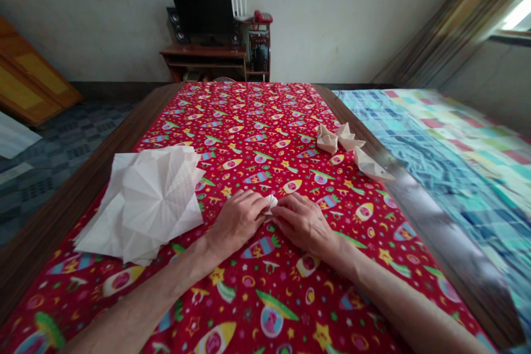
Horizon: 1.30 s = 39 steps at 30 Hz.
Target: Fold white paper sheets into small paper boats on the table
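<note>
Between my two hands, low over the middle of the red patterned cloth (249,138), is a small piece of folded white paper (271,201). The fingers of my left hand (240,213) pinch it from the left. My right hand (302,221) grips it from the right, fingers bent and close to the other hand. Most of the paper is hidden behind the fingers, so its shape cannot be made out. Left of my hands lies a loose stack of creased white paper sheets (161,199). To the right, a few folded paper shapes (371,166) with pointed ends rest near the cloth's edge.
The cloth covers a dark wooden table (83,188). A bed with a checked blue sheet (398,138) adjoins its right side. Beyond the far end stands a small desk (203,52) with a monitor (202,14), speakers and a red telephone (263,16). An orange cabinet (33,74) is at left.
</note>
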Each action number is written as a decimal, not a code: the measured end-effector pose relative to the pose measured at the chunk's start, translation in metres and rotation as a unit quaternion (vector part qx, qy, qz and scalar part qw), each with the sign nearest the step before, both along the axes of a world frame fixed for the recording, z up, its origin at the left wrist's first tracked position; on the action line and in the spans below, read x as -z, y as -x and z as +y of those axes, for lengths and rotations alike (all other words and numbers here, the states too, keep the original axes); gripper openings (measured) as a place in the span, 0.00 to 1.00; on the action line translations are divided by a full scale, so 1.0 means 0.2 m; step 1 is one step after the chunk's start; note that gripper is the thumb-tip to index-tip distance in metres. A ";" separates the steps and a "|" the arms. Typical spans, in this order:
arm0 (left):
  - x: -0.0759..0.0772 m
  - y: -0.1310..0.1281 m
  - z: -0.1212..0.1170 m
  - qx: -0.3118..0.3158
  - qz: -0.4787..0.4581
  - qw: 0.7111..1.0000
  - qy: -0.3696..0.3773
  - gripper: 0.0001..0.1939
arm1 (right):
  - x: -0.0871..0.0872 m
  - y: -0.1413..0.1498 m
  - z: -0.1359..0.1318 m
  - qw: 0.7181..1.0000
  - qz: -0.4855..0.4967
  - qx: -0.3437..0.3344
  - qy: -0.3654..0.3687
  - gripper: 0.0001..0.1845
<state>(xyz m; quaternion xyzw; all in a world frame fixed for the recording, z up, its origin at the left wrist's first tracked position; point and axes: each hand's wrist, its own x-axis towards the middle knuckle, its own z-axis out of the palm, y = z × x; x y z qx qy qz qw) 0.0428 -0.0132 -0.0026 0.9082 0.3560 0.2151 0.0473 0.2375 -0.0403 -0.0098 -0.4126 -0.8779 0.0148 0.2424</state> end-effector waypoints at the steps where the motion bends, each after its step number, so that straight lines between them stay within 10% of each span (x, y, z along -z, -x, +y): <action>1: 0.00 0.01 0.00 0.003 0.004 1.000 0.002 0.05 | 0.00 0.00 0.00 1.000 -0.003 0.006 -0.003 0.11; 39: 0.04 0.04 0.02 -0.094 0.038 0.993 0.062 0.09 | -0.02 0.01 -0.01 0.991 -0.013 0.095 0.097 0.11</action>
